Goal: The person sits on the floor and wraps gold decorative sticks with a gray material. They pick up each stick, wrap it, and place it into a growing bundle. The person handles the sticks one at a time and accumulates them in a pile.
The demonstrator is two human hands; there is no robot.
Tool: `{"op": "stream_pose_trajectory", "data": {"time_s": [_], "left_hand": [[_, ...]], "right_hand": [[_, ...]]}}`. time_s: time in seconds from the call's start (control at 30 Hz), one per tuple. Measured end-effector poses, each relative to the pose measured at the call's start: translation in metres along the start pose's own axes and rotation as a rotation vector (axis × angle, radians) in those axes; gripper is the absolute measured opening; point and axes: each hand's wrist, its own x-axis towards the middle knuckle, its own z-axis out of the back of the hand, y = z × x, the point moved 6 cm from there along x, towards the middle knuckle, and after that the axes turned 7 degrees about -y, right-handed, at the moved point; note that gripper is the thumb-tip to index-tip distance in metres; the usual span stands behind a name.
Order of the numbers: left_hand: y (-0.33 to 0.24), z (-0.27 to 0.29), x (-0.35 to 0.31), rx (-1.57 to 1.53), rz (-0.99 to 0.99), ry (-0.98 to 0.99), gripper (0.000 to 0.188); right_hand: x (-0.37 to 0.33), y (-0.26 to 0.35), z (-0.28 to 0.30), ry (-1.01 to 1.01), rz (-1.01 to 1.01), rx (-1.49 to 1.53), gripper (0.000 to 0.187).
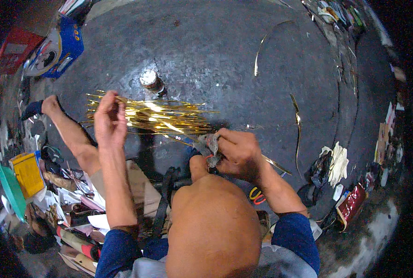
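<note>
A bundle of thin, shiny gold strips [169, 116] lies crosswise in front of me, raised above the dark floor. My left hand [110, 121] is over the bundle's left end with curled fingers. Whether a strip sits between them is hidden. Near the bundle's right end, my right hand [238, 150] closes on a crumpled grey rag [208, 144]. One gold strip [277, 165] slants down to the right past that hand and seems to run through the rag. My bent knee [211, 222] rises between my arms.
A round tin [150, 79] with a shiny top stands beyond the bundle. Loose curved strips [298, 121] lie on the floor at right. Pale gloves or cloth [338, 162] lie by a black bag [318, 170]. Blue box [67, 48], yellow box [27, 175] and scattered papers fill the left.
</note>
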Motion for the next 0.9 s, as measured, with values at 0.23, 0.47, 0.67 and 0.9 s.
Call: {"op": "stream_pose_trajectory", "data": {"time_s": [0.23,0.47,0.67,0.9], "left_hand": [[-0.053,0.087,0.065,0.242,-0.088,-0.154,0.008],[-0.117,0.076,0.051,0.800,-0.820,-0.115,0.029],[-0.045,0.102,0.064,1.273,-0.897,-0.505,0.049],[0.172,0.007,-0.058,1.211,-0.197,0.419,0.025]], "right_hand": [[-0.065,-0.015,-0.010,0.045,-0.082,0.078,0.023],[-0.153,-0.075,-0.007,0.114,-0.361,0.004,0.028],[-0.173,-0.135,-0.056,-0.090,-0.446,-0.410,0.033],[-0.177,-0.150,-0.106,-0.111,-0.455,-0.264,0.033]]}}
